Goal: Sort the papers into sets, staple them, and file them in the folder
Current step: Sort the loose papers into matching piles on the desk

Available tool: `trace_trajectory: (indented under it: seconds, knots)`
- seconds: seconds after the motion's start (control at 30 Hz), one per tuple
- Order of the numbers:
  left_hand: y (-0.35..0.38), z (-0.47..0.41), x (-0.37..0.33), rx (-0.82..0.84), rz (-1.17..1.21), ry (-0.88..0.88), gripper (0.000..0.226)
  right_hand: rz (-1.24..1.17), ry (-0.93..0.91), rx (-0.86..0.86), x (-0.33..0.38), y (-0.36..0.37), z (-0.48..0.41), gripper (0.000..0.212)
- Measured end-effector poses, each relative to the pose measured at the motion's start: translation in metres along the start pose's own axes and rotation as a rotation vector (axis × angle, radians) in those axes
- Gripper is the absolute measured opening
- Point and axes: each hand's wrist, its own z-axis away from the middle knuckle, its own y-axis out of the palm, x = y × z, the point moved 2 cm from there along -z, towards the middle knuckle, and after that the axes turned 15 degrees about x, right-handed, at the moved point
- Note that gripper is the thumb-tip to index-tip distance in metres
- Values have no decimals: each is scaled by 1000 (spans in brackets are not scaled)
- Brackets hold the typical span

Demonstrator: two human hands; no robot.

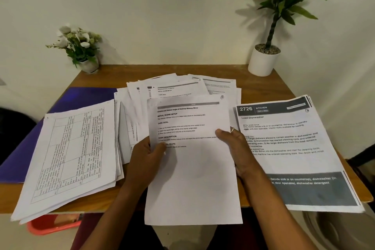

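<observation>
I hold a white printed sheet (192,168) headed "Unfold and Adjust Angle of Desktop Makeup Mirror" upright over the table's front edge. My left hand (145,158) grips its left edge, thumb on the front. My right hand (236,148) holds its right edge, thumb over the print. A loose heap of papers (182,87) lies behind it at mid-table. A stack with tables (67,160) lies on the left, partly over a blue folder (81,97). On the right lies the "Load Dishwasher" stack (300,152). No stapler is in view.
The wooden table (97,79) stands against a white wall. A small pot of white flowers (81,46) is at the back left, a white pot with a tall green plant (263,61) at the back right. A red basket (52,224) sits below the table's front left.
</observation>
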Motion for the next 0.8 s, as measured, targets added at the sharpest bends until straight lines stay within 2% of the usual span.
trace_trajectory:
  seconds: [0.23, 0.3, 0.37, 0.43, 0.53, 0.6, 0.7, 0.8]
  knots:
    - [3, 3, -4, 5, -18, 27, 23, -22, -8, 28, 0, 0, 0, 15]
    - [4, 4, -5, 4, -3, 29, 23, -154, 3, 86, 1, 5, 1, 28]
    - [5, 6, -5, 5, -3, 36, 25, -286, -10, 21, 0, 2, 0, 46]
    - [5, 8, -5, 10, 0, 57, 28, -308, -84, -111, -2, -5, -5, 47]
    - [4, 11, -9, 23, 11, 86, 38, 124, -126, -291, 7, -7, -16, 23]
    - [3, 10, -7, 2, 30, 88, 35, 402, -141, -365, 20, 0, -23, 11]
    - [2, 10, -5, -53, 75, 78, 31, 583, -132, -334, 35, 5, -41, 12]
    - [1, 11, -5, -83, 116, 62, 27, 729, -44, -266, 37, -1, -70, 25]
